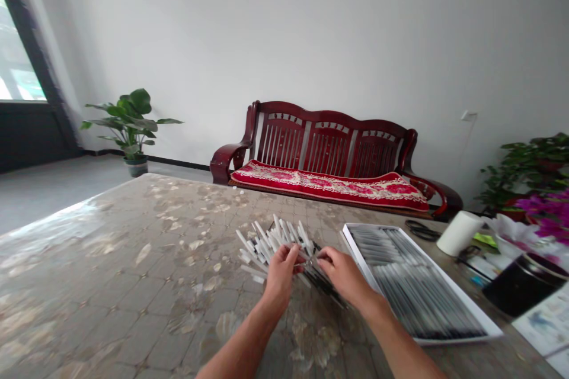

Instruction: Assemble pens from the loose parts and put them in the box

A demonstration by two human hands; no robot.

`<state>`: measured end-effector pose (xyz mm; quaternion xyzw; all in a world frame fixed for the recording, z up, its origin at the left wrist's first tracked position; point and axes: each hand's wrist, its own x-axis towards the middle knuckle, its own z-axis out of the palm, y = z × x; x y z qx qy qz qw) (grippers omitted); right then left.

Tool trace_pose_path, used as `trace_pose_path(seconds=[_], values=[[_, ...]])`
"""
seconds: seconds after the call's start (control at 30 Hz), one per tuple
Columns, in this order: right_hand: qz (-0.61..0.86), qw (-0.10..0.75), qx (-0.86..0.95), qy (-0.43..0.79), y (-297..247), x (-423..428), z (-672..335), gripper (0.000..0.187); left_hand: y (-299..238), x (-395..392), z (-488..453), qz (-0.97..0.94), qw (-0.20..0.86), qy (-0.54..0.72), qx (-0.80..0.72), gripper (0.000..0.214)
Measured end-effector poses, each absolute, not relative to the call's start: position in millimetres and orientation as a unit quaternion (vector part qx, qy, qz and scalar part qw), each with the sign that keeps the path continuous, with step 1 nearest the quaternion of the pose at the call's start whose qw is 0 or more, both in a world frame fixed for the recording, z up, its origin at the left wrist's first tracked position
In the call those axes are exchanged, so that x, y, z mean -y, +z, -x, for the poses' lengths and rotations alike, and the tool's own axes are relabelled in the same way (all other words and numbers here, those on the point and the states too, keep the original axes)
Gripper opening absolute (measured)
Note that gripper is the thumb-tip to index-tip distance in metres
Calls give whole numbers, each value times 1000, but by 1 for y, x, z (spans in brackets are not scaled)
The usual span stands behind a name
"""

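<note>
My left hand point(284, 266) is closed in a pinch, thumb against fingers, over a loose pile of white pens point(271, 240). Close beside it, my right hand point(335, 266) pinches too. A slim, pale pen point(310, 261) spans the small gap between the fingertips; its details are blurred and the ends are hidden. Below the hands lie several dark, thin pens or pen parts point(326, 288). To the right, a shallow white box point(355, 247) holds two rows of clear pens with dark ends, packed side by side.
Right of the box are black scissors point(422, 230), a white roll point(460, 233), a black cylindrical container point(524, 285) and purple flowers point(549, 213). A patterned cloth covers the table point(146, 284). Beyond its far edge stands a red wooden bench point(329, 142), with a potted plant point(133, 121) to the left.
</note>
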<state>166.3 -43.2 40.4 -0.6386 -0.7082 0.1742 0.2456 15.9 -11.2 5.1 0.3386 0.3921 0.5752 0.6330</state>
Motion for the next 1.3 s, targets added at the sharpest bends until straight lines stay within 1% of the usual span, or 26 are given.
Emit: trace_pose_path(seconds=[0.13, 0.2, 0.3, 0.43, 0.53, 0.7, 0.77, 0.9, 1.0, 1.1, 1.23, 1.3], values=[[732, 95, 673, 57, 35, 49, -185, 17, 4, 7, -14, -280, 636, 595, -403, 41], [745, 38, 665, 30, 35, 52, -188, 17, 3, 5, -14, -267, 637, 599, -404, 42], [739, 1, 673, 21, 34, 53, -185, 20, 3, 4, -13, -264, 633, 603, -406, 43], [732, -35, 680, -2, 34, 50, -176, 30, 0, 3, -12, -261, 636, 601, -407, 43], [726, -51, 686, -3, 34, 47, -171, 32, -2, 2, -12, -250, 644, 603, -399, 43], [715, -52, 697, 0, 33, 46, -173, 34, -1, 2, -11, -225, 659, 601, -392, 38], [719, -37, 694, 3, 31, 46, -176, 34, 0, 3, -11, -214, 663, 603, -390, 34], [726, 30, 687, 19, 30, 48, -182, 31, 2, 3, -11, -200, 669, 606, -380, 29], [722, 45, 690, 26, 29, 47, -182, 30, 1, 2, -11, -198, 666, 609, -382, 25], [710, 27, 703, 18, 28, 45, -177, 29, 1, 2, -11, -201, 661, 611, -387, 23], [699, -30, 714, -3, 33, 41, -166, 39, 2, 2, -10, -205, 662, 606, -391, 25], [698, -52, 715, 6, 36, 38, -163, 41, 4, 3, -10, -202, 662, 606, -392, 26]])
